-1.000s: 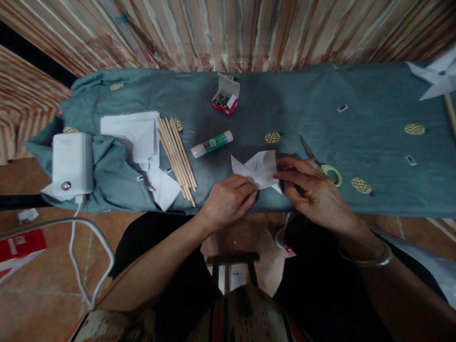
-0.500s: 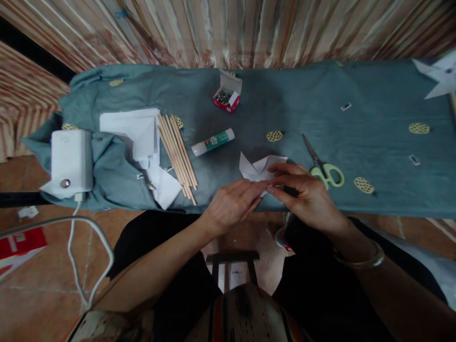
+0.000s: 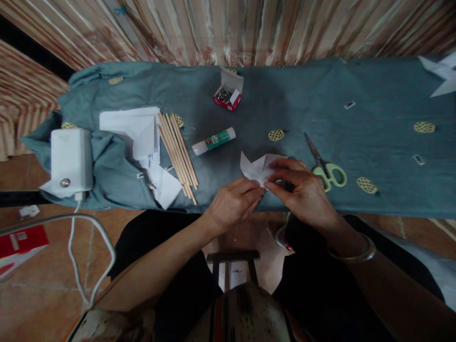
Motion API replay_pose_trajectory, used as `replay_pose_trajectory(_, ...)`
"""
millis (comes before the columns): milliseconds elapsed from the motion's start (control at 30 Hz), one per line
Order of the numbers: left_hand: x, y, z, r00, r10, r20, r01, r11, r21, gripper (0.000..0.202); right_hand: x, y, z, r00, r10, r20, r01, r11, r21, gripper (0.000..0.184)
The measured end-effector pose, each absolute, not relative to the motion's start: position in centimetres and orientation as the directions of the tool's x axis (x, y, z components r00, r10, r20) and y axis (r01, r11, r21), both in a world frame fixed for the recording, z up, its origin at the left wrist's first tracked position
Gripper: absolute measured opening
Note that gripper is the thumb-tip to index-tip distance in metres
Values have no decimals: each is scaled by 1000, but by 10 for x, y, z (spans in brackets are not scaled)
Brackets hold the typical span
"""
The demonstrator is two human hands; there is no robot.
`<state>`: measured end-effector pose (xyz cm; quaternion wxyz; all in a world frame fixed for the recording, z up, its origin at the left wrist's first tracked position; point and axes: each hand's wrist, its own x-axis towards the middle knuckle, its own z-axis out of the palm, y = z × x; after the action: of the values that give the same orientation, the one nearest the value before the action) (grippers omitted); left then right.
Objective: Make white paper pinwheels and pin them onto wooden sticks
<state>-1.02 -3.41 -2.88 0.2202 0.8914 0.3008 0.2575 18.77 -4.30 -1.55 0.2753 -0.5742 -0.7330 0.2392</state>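
A folded white paper shape (image 3: pixel 255 167) lies near the front edge of the blue-grey cloth (image 3: pixel 285 104) that covers the table. My left hand (image 3: pixel 233 202) pinches its near corner with curled fingers. My right hand (image 3: pixel 304 190) presses and pinches the paper's right side, thumb and fingers closed on it. Most of the paper's near half is hidden under my fingers. Green-handled scissors (image 3: pixel 326 166) lie just right of my right hand.
A green glue stick (image 3: pixel 213 141), several wooden sticks (image 3: pixel 178 152), a pile of white paper (image 3: pixel 137 133) and a red box of pins (image 3: pixel 228 92) lie to the left and behind. A white device (image 3: pixel 70 156) with a cable sits at the left end. A white paper pinwheel (image 3: pixel 443 76) shows far right.
Both hands have drawn closer together over the paper, which has been folded smaller and shifted slightly right. The scissors' handles have come out from under my right hand.
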Motion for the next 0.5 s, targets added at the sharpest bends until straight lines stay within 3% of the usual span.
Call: replay_pose_trajectory(500,-10,-33,-29,663,676,323,418,-691,590,21,186,-44,-14,-185,973,138,723,230,-652,6)
